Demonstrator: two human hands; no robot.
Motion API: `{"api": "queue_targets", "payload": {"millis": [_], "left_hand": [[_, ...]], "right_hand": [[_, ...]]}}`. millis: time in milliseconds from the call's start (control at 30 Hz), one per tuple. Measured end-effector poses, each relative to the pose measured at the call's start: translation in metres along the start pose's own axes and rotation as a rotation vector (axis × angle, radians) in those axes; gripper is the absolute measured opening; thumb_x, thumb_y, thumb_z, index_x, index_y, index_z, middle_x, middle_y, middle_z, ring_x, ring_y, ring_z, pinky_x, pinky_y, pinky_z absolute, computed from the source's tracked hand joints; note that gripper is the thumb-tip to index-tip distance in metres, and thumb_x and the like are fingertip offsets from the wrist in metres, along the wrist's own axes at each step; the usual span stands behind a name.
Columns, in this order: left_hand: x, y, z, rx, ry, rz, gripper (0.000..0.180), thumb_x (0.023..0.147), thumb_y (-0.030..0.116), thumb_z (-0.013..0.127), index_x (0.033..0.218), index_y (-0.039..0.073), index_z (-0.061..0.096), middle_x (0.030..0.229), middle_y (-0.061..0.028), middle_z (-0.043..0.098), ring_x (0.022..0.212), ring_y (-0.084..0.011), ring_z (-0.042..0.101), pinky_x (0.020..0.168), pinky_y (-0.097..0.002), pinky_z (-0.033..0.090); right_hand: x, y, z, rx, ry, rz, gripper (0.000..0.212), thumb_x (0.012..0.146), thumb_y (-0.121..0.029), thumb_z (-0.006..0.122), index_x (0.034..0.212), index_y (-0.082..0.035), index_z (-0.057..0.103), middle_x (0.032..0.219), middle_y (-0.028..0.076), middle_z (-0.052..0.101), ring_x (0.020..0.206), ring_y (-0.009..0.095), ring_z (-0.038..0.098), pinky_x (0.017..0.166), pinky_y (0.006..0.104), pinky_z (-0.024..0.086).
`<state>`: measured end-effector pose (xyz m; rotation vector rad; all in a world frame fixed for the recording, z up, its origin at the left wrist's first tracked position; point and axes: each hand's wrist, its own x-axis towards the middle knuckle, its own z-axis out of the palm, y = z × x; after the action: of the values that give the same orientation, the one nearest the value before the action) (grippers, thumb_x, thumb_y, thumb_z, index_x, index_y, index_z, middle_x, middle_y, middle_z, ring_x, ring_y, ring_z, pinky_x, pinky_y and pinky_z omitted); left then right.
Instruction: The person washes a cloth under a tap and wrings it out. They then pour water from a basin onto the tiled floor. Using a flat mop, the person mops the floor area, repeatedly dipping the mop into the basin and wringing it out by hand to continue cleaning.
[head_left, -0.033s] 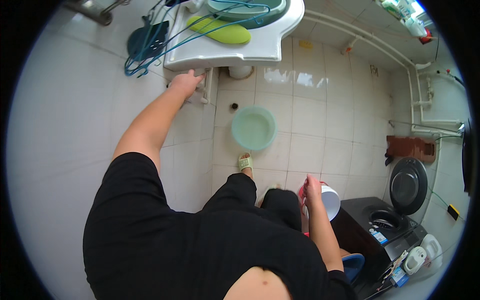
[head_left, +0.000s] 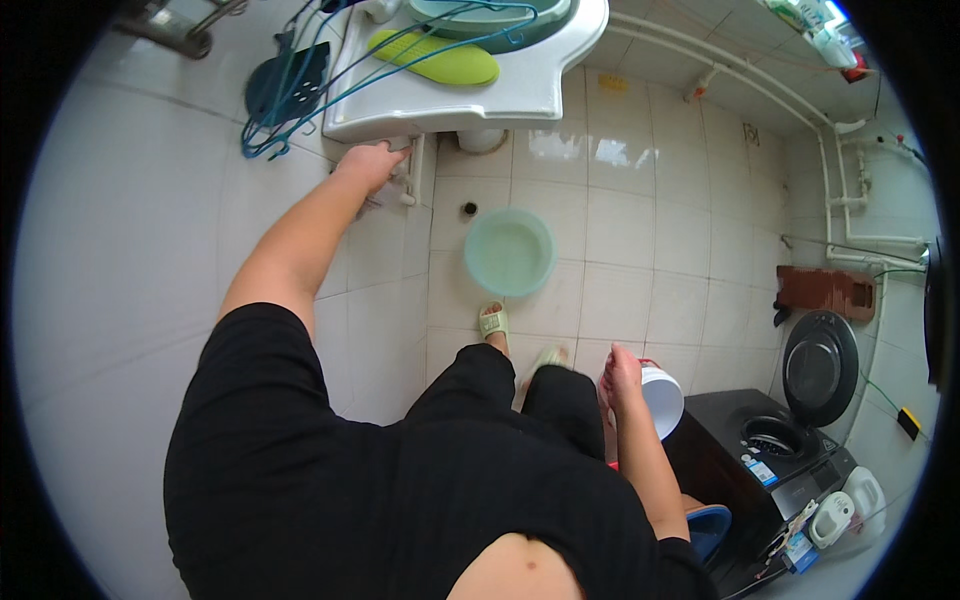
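My left hand (head_left: 370, 165) reaches under the front edge of the white washbasin (head_left: 450, 108). Its fingers bend at a white pipe fitting (head_left: 406, 185) by the wall; a pale, see-through thing hangs below the hand, and what the fingers hold is hidden. My right hand (head_left: 624, 370) is closed, low at my right side, over the near edge of a white bucket (head_left: 662, 402) with red at its rim. Whether it grips the bucket's handle does not show. On the floor before my feet stands a pale green basin (head_left: 510, 252).
Blue hangers (head_left: 283, 140) and a green insole-shaped piece (head_left: 435, 58) lie on the washbasin. A black washing machine (head_left: 735, 440) with its round door (head_left: 820, 368) raised stands to the right, with white jugs (head_left: 862, 495) beside it. A brown stool (head_left: 825, 293) stands farther off.
The view has shifted slightly. More of my right slipper shows beside my leg. My left fingers look a little more bent at the fitting; my right hand keeps its place at the bucket.
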<state>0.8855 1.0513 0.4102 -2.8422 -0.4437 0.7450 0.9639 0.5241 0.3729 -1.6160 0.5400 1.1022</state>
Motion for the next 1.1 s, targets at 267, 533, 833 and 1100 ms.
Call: {"api": "queue_targets", "payload": {"millis": [267,533,833,1100], "left_hand": [[0.025,-0.001,-0.016,-0.111,-0.189,-0.073,0.046,0.077,0.040,0.051,0.106,0.005,0.052,0.088,-0.0183,0.060,0.080,-0.0320,0.058,0.070,-0.0401,0.046],[-0.041,0.045,0.036,-1.035,0.045,-0.590,0.051,0.082,0.047,0.042,0.066,0.001,0.056,0.067,-0.0171,0.056,0.059,-0.0305,0.049,0.057,-0.0380,0.040],[-0.185,0.175,0.067,-1.612,0.383,-1.017,0.020,0.084,0.021,0.053,0.080,0.001,0.054,0.068,0.0012,0.051,0.064,-0.0061,0.044,0.058,-0.0217,0.038],[-0.229,0.205,0.115,-1.744,0.481,-1.321,0.018,0.084,0.019,0.052,0.082,0.001,0.053,0.072,0.0021,0.050,0.067,-0.0054,0.043,0.061,-0.0205,0.038]], "right_hand": [[0.086,-0.037,0.054,-0.134,-0.112,0.119,0.028,0.081,-0.030,0.047,0.060,-0.012,0.043,0.048,-0.004,0.035,0.038,0.009,0.029,0.035,0.0245,0.020],[0.171,-0.095,0.189,-0.211,-0.358,0.247,0.026,0.080,-0.031,0.046,0.060,-0.014,0.042,0.049,-0.002,0.035,0.040,0.010,0.031,0.036,0.0254,0.021],[0.247,-0.092,0.372,0.354,-0.326,0.345,0.021,0.085,-0.024,0.038,0.074,-0.009,0.047,0.061,0.006,0.048,0.052,0.018,0.044,0.047,0.0287,0.038],[0.283,-0.027,0.427,0.449,-0.245,0.302,0.042,0.085,-0.039,0.036,0.111,-0.006,0.043,0.111,0.008,0.047,0.101,0.028,0.044,0.098,0.0464,0.022]]}}
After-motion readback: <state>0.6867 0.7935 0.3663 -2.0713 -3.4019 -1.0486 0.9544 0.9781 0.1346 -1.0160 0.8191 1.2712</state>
